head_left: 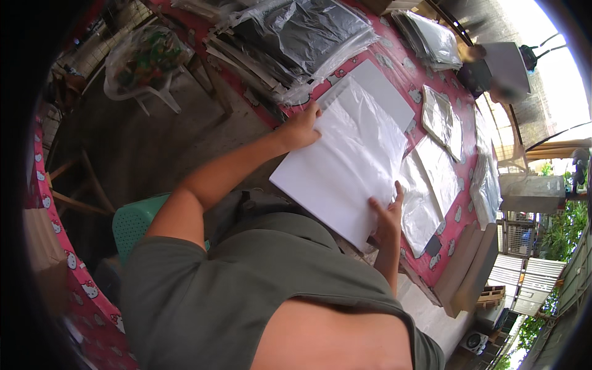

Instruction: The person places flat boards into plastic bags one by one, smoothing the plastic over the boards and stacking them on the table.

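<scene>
A flat white board [320,196], with a clear plastic bag [364,132] over its far part, lies tilted in front of me at the table's near edge. My left hand [300,127] is closed on the bag's left edge, its fingers curled over the plastic. Over on the right side, my right hand [388,214] pinches the bag's edge between thumb and fingers. Beyond the bag, a pale grey sheet [385,92] lies on the table and is partly covered by it. How far the board reaches inside the bag is hard to see.
A pink patterned tablecloth [404,58] covers the table. Stacked plastic-wrapped dark sheets [302,37] stand at the far left. More clear plastic bags [428,185] lie on the right, near cardboard boxes [462,268]. A green chair [137,225] is at my left; another person [502,71] is across the table.
</scene>
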The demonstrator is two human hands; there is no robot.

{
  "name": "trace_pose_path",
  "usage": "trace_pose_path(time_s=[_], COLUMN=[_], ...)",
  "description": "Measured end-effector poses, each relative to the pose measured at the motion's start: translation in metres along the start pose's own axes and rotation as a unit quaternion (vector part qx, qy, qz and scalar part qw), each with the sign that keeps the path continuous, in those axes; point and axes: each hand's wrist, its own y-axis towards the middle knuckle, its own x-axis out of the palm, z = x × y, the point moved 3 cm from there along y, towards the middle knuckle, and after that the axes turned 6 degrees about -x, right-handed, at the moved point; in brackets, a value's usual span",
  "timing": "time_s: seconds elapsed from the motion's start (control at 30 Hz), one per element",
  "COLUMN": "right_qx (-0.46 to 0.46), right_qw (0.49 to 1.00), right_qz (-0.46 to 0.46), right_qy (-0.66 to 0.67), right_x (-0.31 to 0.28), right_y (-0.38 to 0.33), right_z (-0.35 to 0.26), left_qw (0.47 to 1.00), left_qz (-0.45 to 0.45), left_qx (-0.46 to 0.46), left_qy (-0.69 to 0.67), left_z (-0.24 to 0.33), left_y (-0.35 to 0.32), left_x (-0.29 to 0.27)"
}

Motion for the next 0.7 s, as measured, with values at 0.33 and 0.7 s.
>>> trace_pose_path(time_s=[0.33, 0.7], right_qx=[0.094, -0.276], right_qw=[0.995, 0.927], right_qz=[-0.009, 0.09], right_qy=[0.012, -0.238], right_x=[0.0, 0.05], right_y=[-0.106, 0.002], right_z=[0.017, -0.011], left_qw=[0.993, 0.899], left_qz=[-0.004, 0.336], left_qx=[-0.092, 0.257], left_qy=[-0.07, -0.114], left_z=[0.055, 0.051], left_y=[-0.13, 0.013], left_x=[-0.054, -0.077])
